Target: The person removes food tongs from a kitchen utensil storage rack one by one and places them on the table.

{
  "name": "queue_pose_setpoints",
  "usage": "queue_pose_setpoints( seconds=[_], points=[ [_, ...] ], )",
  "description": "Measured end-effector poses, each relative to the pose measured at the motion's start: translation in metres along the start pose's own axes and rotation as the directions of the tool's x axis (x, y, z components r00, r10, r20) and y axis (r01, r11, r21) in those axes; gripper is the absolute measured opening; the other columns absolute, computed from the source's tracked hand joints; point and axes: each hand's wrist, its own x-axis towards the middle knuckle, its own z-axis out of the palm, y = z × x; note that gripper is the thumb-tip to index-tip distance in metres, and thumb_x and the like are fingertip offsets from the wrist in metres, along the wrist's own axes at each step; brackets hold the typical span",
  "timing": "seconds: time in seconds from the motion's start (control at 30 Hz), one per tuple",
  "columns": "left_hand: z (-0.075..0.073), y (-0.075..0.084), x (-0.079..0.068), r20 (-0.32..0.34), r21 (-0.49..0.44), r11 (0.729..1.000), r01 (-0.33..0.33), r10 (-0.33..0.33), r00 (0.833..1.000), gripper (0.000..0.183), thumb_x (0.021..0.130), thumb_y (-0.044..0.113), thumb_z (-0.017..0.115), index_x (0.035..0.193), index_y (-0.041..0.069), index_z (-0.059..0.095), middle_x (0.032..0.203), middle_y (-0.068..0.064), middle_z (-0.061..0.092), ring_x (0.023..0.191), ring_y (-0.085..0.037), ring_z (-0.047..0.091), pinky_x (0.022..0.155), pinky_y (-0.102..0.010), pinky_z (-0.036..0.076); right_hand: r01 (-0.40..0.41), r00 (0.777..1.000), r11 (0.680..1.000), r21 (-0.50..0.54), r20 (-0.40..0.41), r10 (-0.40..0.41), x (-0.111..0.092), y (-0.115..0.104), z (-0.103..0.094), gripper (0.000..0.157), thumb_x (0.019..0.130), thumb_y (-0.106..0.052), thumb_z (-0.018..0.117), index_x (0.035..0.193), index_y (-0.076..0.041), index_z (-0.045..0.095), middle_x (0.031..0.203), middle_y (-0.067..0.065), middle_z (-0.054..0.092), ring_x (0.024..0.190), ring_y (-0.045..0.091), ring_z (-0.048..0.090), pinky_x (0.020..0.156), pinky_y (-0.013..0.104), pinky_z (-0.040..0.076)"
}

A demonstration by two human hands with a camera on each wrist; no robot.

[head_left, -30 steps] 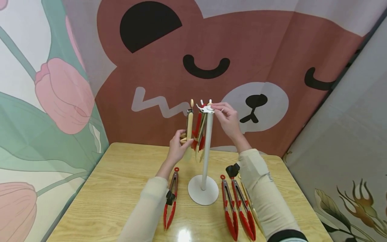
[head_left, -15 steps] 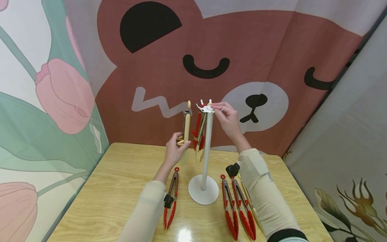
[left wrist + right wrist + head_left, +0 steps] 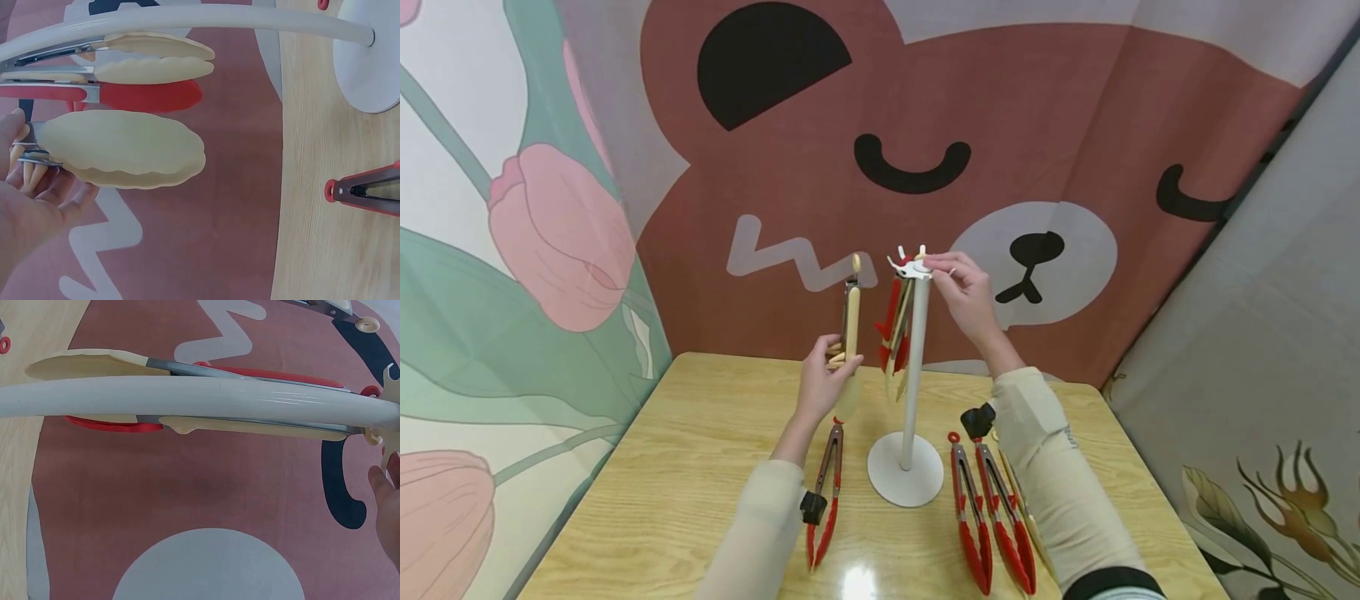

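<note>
My left hand (image 3: 823, 379) grips cream-tipped kitchen tongs (image 3: 853, 321) by the handles, upright and clear of the table, left of a white hook stand (image 3: 913, 367). In the left wrist view the scalloped cream heads (image 3: 125, 140) point away from the fingers. At the top of the stand my right hand (image 3: 970, 300) pinches one of the white hooks (image 3: 913, 269). Red tongs (image 3: 889, 321) and cream tongs (image 3: 156, 69) hang from the far side of that stand. Its pole hides part of them in the right wrist view.
The stand's round white base (image 3: 887, 479) rests on a wooden table (image 3: 715, 433). Red tongs (image 3: 826, 533) lie left of it. Two more red tongs (image 3: 970, 533) (image 3: 1015, 550) lie to the right, with cream tongs beside them partly hidden by my sleeve. A printed curtain (image 3: 775, 175) hangs behind.
My left hand has moved left and slightly down with the cream tongs, widening their distance from the stand. My right hand has stayed at the hook.
</note>
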Motion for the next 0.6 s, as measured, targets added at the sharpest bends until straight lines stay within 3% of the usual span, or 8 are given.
queue_pose_setpoints(
  seconds=[0.2, 0.6],
  points=[
    [-0.007, 0.0, -0.005, -0.028, 0.053, 0.999, 0.008, -0.006, 1.0, 0.043, 0.079, 0.016, 0.069, 0.112, -0.004, 0.05, 0.093, -0.016, 0.057, 0.082, -0.027, 0.056, 0.064, -0.034, 0.049, 0.006, 1.0, 1.0, -0.01, 0.002, -0.006, 0.0, -0.001, 0.0, 0.017, 0.082, 0.014, 0.048, 0.093, 0.02, 0.059, 0.096, 0.032, 0.054, 0.089, 0.034, 0.05, 0.074, 0.017, 0.04],
    [-0.014, -0.007, -0.018, -0.083, 0.095, 0.995, -0.012, 0.02, 0.996, 0.038, 0.075, 0.012, 0.072, 0.104, -0.005, 0.054, 0.083, -0.014, 0.058, 0.072, -0.023, 0.056, 0.055, -0.027, 0.048, -0.004, 1.0, 1.0, -0.008, 0.003, 0.004, 0.0, -0.001, 0.0, 0.017, 0.083, 0.013, 0.048, 0.093, 0.019, 0.06, 0.095, 0.03, 0.055, 0.088, 0.025, 0.051, 0.074, 0.017, 0.041]
  ],
)
